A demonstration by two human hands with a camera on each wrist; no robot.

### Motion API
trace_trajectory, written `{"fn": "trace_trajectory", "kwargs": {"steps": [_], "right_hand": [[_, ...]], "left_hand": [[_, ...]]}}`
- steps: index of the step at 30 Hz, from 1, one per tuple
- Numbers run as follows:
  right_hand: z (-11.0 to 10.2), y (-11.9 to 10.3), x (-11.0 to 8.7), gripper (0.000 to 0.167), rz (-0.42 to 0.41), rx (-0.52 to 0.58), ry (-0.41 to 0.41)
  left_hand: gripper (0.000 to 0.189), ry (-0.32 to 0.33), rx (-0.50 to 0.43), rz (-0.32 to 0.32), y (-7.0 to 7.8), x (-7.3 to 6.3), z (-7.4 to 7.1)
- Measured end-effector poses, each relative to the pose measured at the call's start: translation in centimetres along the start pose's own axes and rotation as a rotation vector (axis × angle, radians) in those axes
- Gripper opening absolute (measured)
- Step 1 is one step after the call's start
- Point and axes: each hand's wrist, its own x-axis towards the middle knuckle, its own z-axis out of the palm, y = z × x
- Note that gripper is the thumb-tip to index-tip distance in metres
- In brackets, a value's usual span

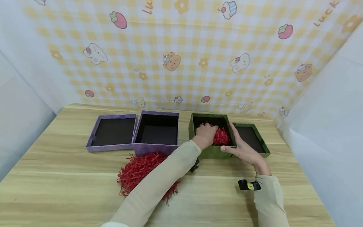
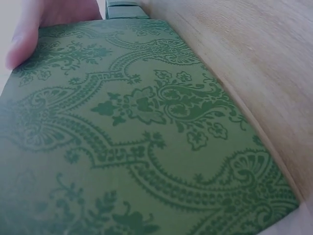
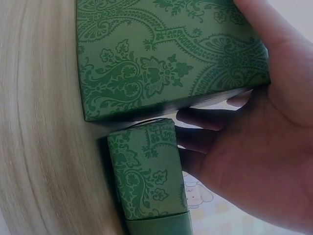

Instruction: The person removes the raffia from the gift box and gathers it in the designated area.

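Red shredded paper (image 1: 221,136) lies inside a green box (image 1: 212,153) with a dark interior. My left hand (image 1: 205,134) reaches into this box and touches the paper; its fingertips are hidden, so whether it grips any cannot be told. My right hand (image 1: 242,148) holds the box's right front corner, thumb at the front wall and fingers along the right side. In the right wrist view those fingers (image 3: 208,117) pass between the patterned box and the green lid (image 3: 146,171). The left wrist view shows mostly the box's front wall (image 2: 146,107).
A loose heap of red shredded paper (image 1: 136,171) lies on the wooden table (image 1: 56,183), partly under the left forearm. Behind it stands an open purple box (image 1: 156,148), with its purple lid (image 1: 113,147) upturned at its left. A patterned cloth (image 1: 181,41) hangs behind.
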Motion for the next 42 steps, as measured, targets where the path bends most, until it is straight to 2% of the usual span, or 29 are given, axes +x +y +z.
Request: {"fn": "trace_trajectory", "kwargs": {"steps": [3,8,12,16,22,29,32,37,42], "right_hand": [[0.1,0.1,-0.1,0.093,0.006,0.004,0.007],[0.1,0.3,-0.2,0.093,0.009,0.008,0.010],[0.1,0.3,-0.1,0.096,0.008,0.016,0.012],[0.2,0.3,0.1,0.100,0.013,0.032,-0.005],[0.3,0.1,0.0,0.097,0.010,0.047,-0.012],[0.2,0.0,0.1,0.090,0.018,0.053,-0.024],[0.0,0.0,0.2,0.086,-0.005,0.061,-0.034],[-0.1,-0.3,0.3,0.079,-0.055,0.067,-0.046],[-0.1,-2.6,-0.6,0.078,-0.041,0.082,-0.045]], "left_hand": [[0.060,0.033,0.011,0.011,0.2,0.0,-0.2],[0.058,0.089,-0.027,0.040,0.2,-0.5,-0.6],[0.049,0.175,-0.063,0.073,0.0,-1.1,-1.7],[0.047,0.240,-0.058,0.071,-0.2,-1.8,-3.0],[0.051,0.243,-0.063,0.093,-0.2,-2.5,-4.0],[0.058,0.265,-0.015,0.125,-0.3,-3.5,-5.2],[0.055,0.274,-0.011,0.148,-0.4,-4.1,-5.9],[0.057,0.324,-0.026,0.198,-0.4,-5.3,-6.9],[0.062,0.388,-0.039,0.263,-0.3,-7.0,-7.6]]}}
